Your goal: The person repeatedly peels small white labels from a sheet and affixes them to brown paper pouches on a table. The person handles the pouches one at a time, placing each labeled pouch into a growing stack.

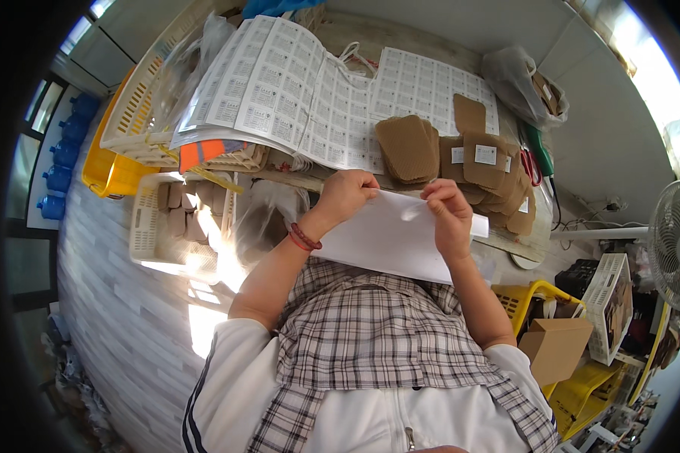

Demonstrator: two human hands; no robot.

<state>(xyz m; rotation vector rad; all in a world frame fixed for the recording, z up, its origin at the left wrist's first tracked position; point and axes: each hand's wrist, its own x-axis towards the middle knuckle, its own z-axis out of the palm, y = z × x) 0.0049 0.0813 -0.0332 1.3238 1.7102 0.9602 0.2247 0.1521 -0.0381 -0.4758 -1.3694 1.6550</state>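
A white paper sheet [385, 234] hangs at the table's front edge, over my lap, with its blank side toward me. My left hand [346, 198] is closed in a pinch on its upper left corner, and a red cord bracelet [304, 238] circles that wrist. At the upper right edge of the same sheet, my right hand [451, 215] is closed, thumb and fingertips together. Whether a small label is between those fingertips cannot be made out. Just beyond the sheet lie a stack of brown corrugated cardboard pieces [408, 147] and a looser pile of cardboard pieces with white labels [485, 157].
Printed label sheets [279, 83] cover the table's left and middle. Red-handled scissors [530, 162] and a green-handled tool [536, 143] lie at right, near a plastic bag [517, 83]. A cream basket [147, 219] stands on the floor at left; a fan [676, 245] stands far right.
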